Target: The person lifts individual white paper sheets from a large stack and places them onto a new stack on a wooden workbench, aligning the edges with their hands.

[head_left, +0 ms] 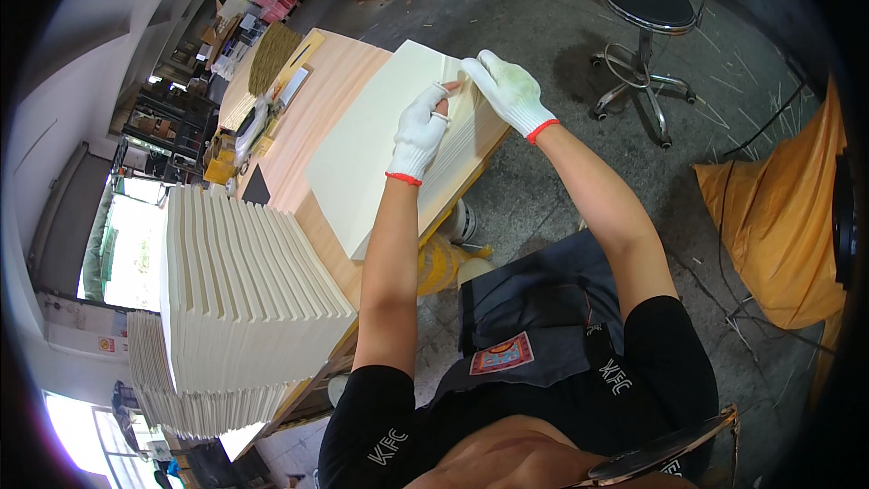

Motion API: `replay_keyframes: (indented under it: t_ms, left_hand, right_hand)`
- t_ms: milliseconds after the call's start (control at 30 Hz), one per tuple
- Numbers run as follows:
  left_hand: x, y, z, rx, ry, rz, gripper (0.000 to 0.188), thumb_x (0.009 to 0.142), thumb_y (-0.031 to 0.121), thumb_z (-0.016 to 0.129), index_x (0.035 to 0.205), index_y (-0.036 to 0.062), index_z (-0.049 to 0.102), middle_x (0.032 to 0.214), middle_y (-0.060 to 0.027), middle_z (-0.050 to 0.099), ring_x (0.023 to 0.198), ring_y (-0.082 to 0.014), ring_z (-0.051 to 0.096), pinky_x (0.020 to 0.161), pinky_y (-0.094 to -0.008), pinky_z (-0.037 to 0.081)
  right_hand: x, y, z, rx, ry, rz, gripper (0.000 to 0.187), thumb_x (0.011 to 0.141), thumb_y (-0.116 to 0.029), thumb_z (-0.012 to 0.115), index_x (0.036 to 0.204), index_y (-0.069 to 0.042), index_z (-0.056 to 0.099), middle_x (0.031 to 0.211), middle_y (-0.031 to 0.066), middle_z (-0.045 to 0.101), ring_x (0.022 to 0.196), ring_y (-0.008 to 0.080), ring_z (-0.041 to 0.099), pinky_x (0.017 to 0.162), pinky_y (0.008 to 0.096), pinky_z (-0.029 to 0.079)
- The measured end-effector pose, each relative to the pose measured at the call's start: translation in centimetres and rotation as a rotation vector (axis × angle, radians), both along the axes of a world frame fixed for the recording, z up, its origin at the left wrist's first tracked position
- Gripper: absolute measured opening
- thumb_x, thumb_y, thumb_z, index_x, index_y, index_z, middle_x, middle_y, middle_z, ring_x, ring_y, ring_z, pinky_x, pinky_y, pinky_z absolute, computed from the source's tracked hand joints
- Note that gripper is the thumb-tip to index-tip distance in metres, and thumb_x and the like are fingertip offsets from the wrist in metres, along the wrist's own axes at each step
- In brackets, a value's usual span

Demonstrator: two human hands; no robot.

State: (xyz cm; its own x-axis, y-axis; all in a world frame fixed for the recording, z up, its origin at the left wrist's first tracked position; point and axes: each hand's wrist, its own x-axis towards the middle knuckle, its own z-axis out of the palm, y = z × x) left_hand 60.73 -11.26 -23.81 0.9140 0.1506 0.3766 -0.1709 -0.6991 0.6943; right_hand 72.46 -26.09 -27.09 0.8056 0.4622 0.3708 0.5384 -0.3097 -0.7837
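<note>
A thick stack of cream-white paper sheets (362, 154) lies on the wooden table, its right-hand edge showing many layers, slightly fanned near the far corner. Both hands wear white knitted gloves with red cuffs. My left hand (420, 134) rests over the stack, index finger and thumb bare at the tips, apart and reaching toward the layered edge. At that far right corner, my right hand (509, 91) bends over the sheets with its fingers together, gripping the edge. Its fingertips are partly hidden against the paper.
Tall piles of folded cream sheets (249, 263) stand on the table (330, 81) at the near left. A dark flat piece (257, 186) and a ruler-like strip (303, 59) lie further off. To the right are a black swivel stool (647, 2) and an orange cover (778, 217).
</note>
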Motion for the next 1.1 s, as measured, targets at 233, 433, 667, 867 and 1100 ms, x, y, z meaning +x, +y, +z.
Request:
replay_keyframes:
  t_ms: [233,433,667,867,1100]
  left_hand:
    - [-0.5,-1.6,1.6,-0.067,0.249,0.083,0.034,0.088,0.012,0.07,0.122,0.0073,0.064,0.109,-0.0098,0.066,0.079,-0.0124,0.06,0.067,-0.0273,0.05]
    - [-0.6,-1.5,1.7,-0.127,0.253,0.091,0.035,0.088,0.012,0.072,0.122,0.0077,0.065,0.1,-0.0044,0.064,0.08,-0.0103,0.057,0.066,-0.0267,0.048]
    - [-0.4,-1.0,1.0,-0.142,0.201,0.063,0.035,0.089,0.011,0.07,0.123,0.0069,0.065,0.098,-0.0024,0.062,0.083,-0.0097,0.055,0.07,-0.0249,0.046]
    - [-0.2,-0.9,0.5,-0.058,0.004,0.025,0.031,0.094,0.015,0.06,0.124,0.0063,0.064,0.104,-0.0063,0.065,0.09,-0.0119,0.058,0.077,-0.0251,0.047]
    - [0.1,-0.2,0.2,0.079,0.242,0.112,0.029,0.089,0.014,0.069,0.117,0.0069,0.067,0.102,-0.0103,0.069,0.082,-0.014,0.064,0.074,-0.0295,0.051]
  right_hand:
    - [0.2,0.1,-0.6,0.008,-0.001,-0.005,0.052,0.101,-0.057,0.033,0.099,-0.009,0.055,0.089,0.0233,0.067,0.087,0.0436,0.064,0.076,0.0519,0.047]
    - [0.1,0.1,-0.3,0.004,0.01,-0.008,0.051,0.101,-0.056,0.034,0.099,-0.009,0.055,0.09,0.0228,0.067,0.088,0.0435,0.064,0.076,0.052,0.047]
    - [-0.1,-0.1,0.0,0.016,0.021,-0.003,0.051,0.101,-0.057,0.036,0.099,-0.009,0.055,0.091,0.0223,0.067,0.089,0.0426,0.064,0.077,0.0513,0.047]
    - [-0.3,-0.2,0.2,0.021,0.061,0.013,0.052,0.1,-0.058,0.036,0.099,-0.01,0.055,0.091,0.0222,0.067,0.09,0.0422,0.064,0.078,0.0508,0.047]
    - [-0.2,0.0,0.0,0.019,0.051,-0.005,0.051,0.099,-0.057,0.036,0.099,-0.009,0.055,0.091,0.0232,0.067,0.09,0.0428,0.065,0.078,0.0514,0.047]
